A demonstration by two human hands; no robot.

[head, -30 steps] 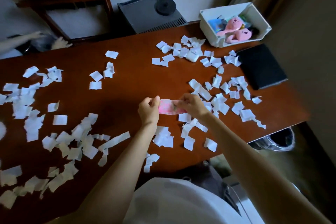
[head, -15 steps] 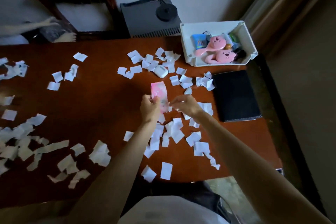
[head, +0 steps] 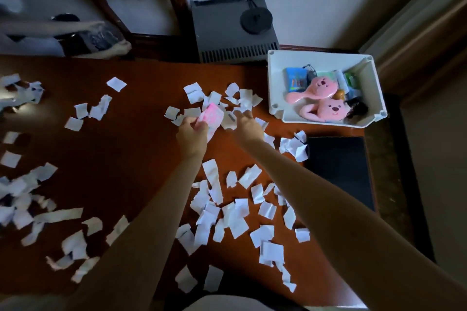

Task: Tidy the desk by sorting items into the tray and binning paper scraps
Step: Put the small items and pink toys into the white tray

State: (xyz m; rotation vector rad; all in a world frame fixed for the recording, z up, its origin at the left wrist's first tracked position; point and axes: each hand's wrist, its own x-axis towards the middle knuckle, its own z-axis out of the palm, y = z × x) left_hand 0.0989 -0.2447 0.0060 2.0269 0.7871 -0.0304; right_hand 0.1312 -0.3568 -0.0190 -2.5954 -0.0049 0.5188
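My left grip (head: 192,134) is closed round a pink packet (head: 212,115), thumb and fingers pinching its lower end so that it stands tilted above the counter (head: 121,149), over the far cluster of paper scraps (head: 219,209). Just to its right, my right grip (head: 249,125) reaches down onto a small white piece (head: 228,119) with a grey mark on it. The fingertips are at its edge, but the blur keeps me from telling whether they pinch it or only touch it.

Scraps lie all over the counter: a thick patch between my forearms, more to the far left, and a crumpled bunch against the near corner of a black notebook (head: 338,169).

The white tray (head: 273,78) sits at the far right corner of the counter, just beyond the notebook. Inside it are two pink animal-faced brushes (head: 322,84), a blue packet (head: 295,81) and some green and dark things I cannot make out. A grey boxy device (head: 235,35) with a round black disc on top stands behind the counter against the wall.
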